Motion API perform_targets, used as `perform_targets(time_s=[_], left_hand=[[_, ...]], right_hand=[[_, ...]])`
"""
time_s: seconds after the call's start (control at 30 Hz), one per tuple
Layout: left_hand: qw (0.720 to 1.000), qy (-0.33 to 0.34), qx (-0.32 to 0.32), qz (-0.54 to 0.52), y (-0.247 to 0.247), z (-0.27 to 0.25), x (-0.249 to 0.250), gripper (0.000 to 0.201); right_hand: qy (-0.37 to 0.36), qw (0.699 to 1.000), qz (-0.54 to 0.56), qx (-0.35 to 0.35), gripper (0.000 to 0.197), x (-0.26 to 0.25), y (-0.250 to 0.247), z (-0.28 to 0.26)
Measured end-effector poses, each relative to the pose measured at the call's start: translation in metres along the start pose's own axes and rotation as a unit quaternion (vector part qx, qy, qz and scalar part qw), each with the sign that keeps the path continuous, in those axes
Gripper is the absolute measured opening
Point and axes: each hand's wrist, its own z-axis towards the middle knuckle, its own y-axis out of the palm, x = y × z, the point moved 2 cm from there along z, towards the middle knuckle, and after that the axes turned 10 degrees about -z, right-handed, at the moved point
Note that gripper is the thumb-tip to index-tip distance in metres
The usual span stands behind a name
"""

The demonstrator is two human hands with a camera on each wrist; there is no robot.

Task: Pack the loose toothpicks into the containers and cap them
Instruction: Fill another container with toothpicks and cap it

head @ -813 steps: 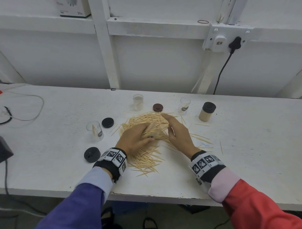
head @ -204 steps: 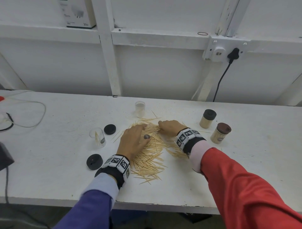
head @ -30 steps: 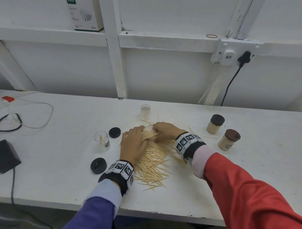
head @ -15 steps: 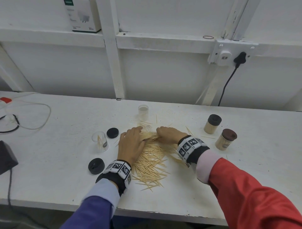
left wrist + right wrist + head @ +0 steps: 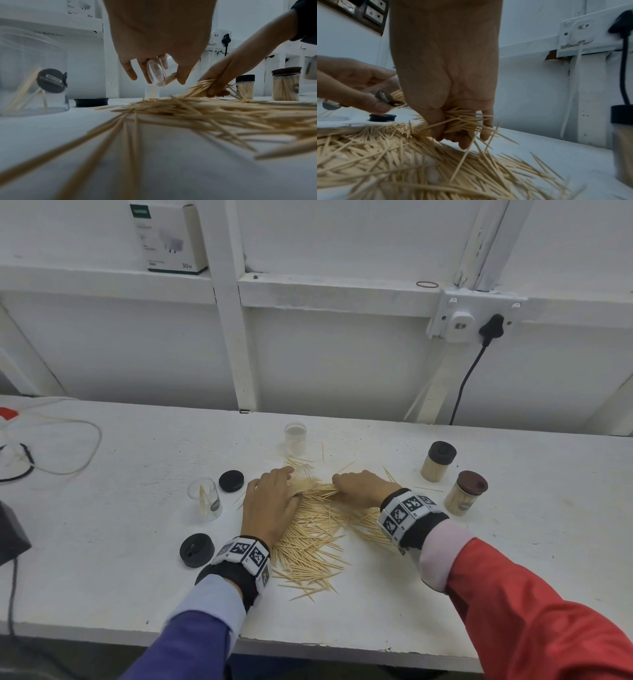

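A heap of loose toothpicks [image 5: 315, 542] lies mid-table. My left hand [image 5: 274, 491] grips a clear container [image 5: 303, 474] tipped on its side over the heap's far end, its mouth toward my right hand; the left wrist view shows its round base [image 5: 157, 73] between my fingers. My right hand [image 5: 356, 484] is curled round a bundle of toothpicks [image 5: 462, 121] just off the container's mouth, their tips pointing toward it [image 5: 202, 86]. A few toothpicks lie inside the container.
A clear container with a few toothpicks [image 5: 205, 498] stands left, two black caps [image 5: 231, 481] [image 5: 197, 550] near it. An empty clear container [image 5: 295, 433] stands behind the heap. Two filled, capped containers [image 5: 438, 461] [image 5: 466, 493] stand right. Cables [image 5: 51, 446] lie far left.
The container, lifted between my hands a second ago, now sits lower and flatter over the heap. My right hand stays at its mouth with a bundle of toothpicks.
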Motion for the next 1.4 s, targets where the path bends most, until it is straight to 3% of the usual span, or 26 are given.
perform_targets(time_s=[0.3, 0.67, 1.03, 1.4], left_hand=[[1.000, -0.013, -0.004, 0.008, -0.002, 0.001, 0.001, 0.047], [1.000, -0.011, -0.019, 0.016, -0.002, 0.000, 0.003, 0.047], [0.995, 0.064, -0.059, -0.038, 0.001, -0.001, 0.008, 0.048], [0.994, 0.066, -0.070, -0.049, 0.001, -0.002, 0.010, 0.050]], right_hand=[[0.008, 0.997, 0.077, -0.010, 0.009, 0.022, -0.013, -0.019], [-0.038, 0.986, 0.163, -0.014, 0.014, 0.029, -0.028, -0.034], [-0.054, 0.991, 0.109, -0.058, 0.013, 0.008, -0.040, -0.031], [-0.044, 0.998, -0.023, -0.048, 0.018, -0.009, -0.052, -0.026]])
